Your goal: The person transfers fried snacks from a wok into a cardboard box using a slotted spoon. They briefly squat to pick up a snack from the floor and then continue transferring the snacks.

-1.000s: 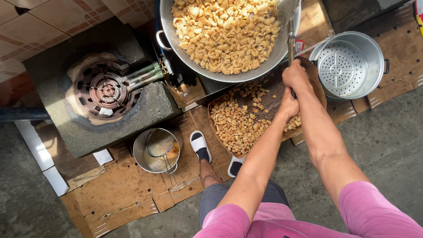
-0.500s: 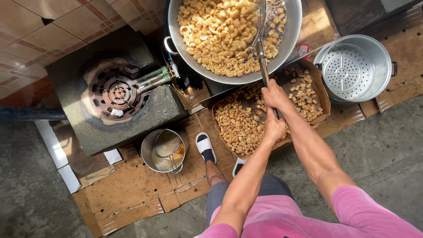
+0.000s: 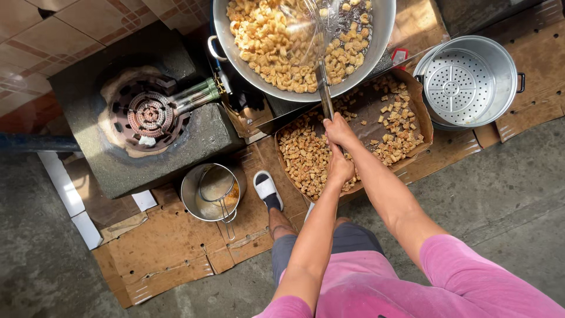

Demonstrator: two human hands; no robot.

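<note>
Both hands stacked on one long metal handle (image 3: 325, 94) at centre frame: right hand (image 3: 338, 131) higher up, fingers wrapped tight round the shaft; left hand (image 3: 340, 168) just below it, fingers curled closed on the handle's end. Two-handed grip, presumably for leverage over a heavy, hot load while standing back from it.

Handle running up into a wide round steel wok (image 3: 235, 53) at top centre, full of pale golden fried pieces (image 3: 265, 41) in oil. Skimmer head (image 3: 306, 23) blurred over the pieces near the wok's middle; whether loaded or bare, impossible to tell.

Directly under the wok's near rim, a brown cardboard tray (image 3: 365, 112) lined with darker fried cubes (image 3: 306, 159), set close so that little falls on the way across. Heaps at its left and right, bare card in between.

At upper right, a round aluminium steamer pot with a perforated insert (image 3: 465, 82), beside the tray on flattened cardboard.

At left, a grey concrete stove block with a round gas burner (image 3: 147, 115), unlit and uncovered, green gas fitting (image 3: 197, 94) pointing toward the wok.

Lower centre-left, a small steel pot (image 3: 206, 194) holding a wire strainer (image 3: 218, 188) and some oily liquid, parked within reach. Beside it, one foot in a white slipper (image 3: 266, 187) on flattened brown cardboard sheets (image 3: 165, 253) covering the grey floor, likely against drips.
</note>
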